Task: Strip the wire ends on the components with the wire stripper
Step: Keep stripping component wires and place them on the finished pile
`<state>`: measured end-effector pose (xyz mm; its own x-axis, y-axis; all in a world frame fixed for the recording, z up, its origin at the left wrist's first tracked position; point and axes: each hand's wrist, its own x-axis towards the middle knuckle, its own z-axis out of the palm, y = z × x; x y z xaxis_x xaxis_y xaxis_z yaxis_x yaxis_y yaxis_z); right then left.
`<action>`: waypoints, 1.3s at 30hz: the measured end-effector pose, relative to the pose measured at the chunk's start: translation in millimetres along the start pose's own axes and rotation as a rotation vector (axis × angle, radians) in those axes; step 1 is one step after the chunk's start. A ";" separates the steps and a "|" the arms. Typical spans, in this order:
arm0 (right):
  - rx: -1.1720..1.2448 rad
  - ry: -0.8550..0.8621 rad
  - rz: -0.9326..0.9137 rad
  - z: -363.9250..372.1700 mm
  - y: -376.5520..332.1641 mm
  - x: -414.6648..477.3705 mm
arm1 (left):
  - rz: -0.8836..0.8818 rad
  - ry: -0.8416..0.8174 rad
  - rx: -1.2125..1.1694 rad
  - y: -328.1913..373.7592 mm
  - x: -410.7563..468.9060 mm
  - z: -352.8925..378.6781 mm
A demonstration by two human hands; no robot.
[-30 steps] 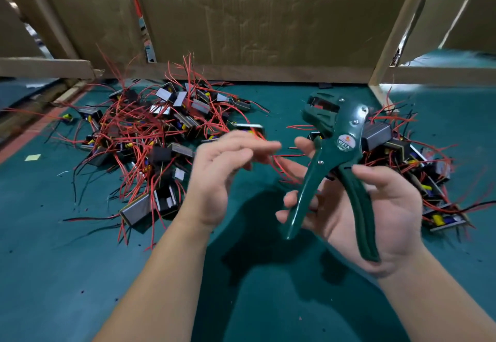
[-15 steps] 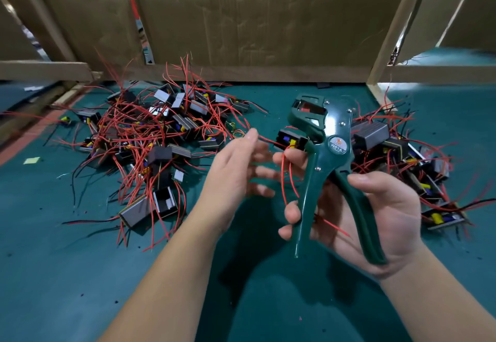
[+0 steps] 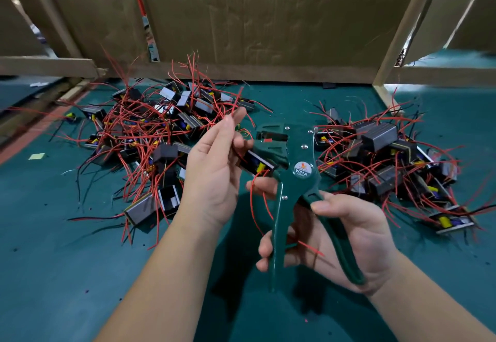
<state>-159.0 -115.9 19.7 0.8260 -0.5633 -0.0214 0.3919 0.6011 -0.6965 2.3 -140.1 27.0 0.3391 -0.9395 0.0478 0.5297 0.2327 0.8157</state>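
The left hand [image 3: 212,177], splayed and empty half a second ago, has closed in on the component [image 3: 255,163], which has dropped lower and leftward from where it sat against the tool's head. On the near side of the green mat [image 3: 80,274] the right hand [image 3: 359,237] grips the green wire stripper [image 3: 302,171] upright, thumb over the right handle, fingers curled round the left one, the two handles spread apart. Just left of it, the left hand holds the small black component in its curled fingers, touching the left side of the stripper's head. Thumb and forefinger meet above it, apparently pinching a thin wire. Its red wires [image 3: 251,202] loop down between the hands. Farther back, a left pile [image 3: 150,132] of like components tangled in red and black leads lies on the mat, and a right pile [image 3: 381,153] sits behind the right hand. Beyond both stand a cardboard wall [image 3: 268,19] and a slanting wooden post [image 3: 400,27].
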 end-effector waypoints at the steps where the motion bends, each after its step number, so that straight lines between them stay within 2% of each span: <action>1: 0.017 0.031 -0.023 -0.3 1.0 0.5 | 0.028 0.020 0.023 0.6 0.7 -0.1; 7: 0.038 0.297 -0.205 -2.6 -4.6 1.6 | 0.131 0.052 0.137 4.6 4.3 -3.6; 17: 0.065 0.504 -0.380 -4.6 -13.5 -0.5 | 0.152 -0.018 0.192 5.9 2.4 -3.0; 20: 0.040 0.453 -0.378 -6.8 -21.9 -5.7 | 0.159 -0.010 0.194 5.8 2.2 -2.7; 23: 0.097 0.328 -0.358 -7.6 -31.2 -13.0 | 0.162 0.005 0.229 7.3 0.5 -2.1; 27: 0.050 0.298 -0.142 -4.7 -28.0 -12.0 | 0.177 -0.014 0.256 8.3 -2.5 0.3; 30: 0.050 0.192 -0.004 0.4 -14.6 -7.8 | 0.189 -0.017 0.281 7.0 -3.4 0.3; 34: 0.071 0.032 -0.013 3.9 -3.4 -6.3 | 0.242 -0.037 0.374 7.8 -4.2 -2.1; 39: 0.072 0.075 -0.035 3.4 -1.1 -4.3 | 0.316 -0.070 0.535 7.1 -5.2 -4.5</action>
<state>-161.6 -112.2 23.1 0.7795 -0.6241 -0.0536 0.4506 0.6181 -0.6441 7.8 -132.5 30.0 0.3542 -0.8645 0.3567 -0.0567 0.3609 0.9309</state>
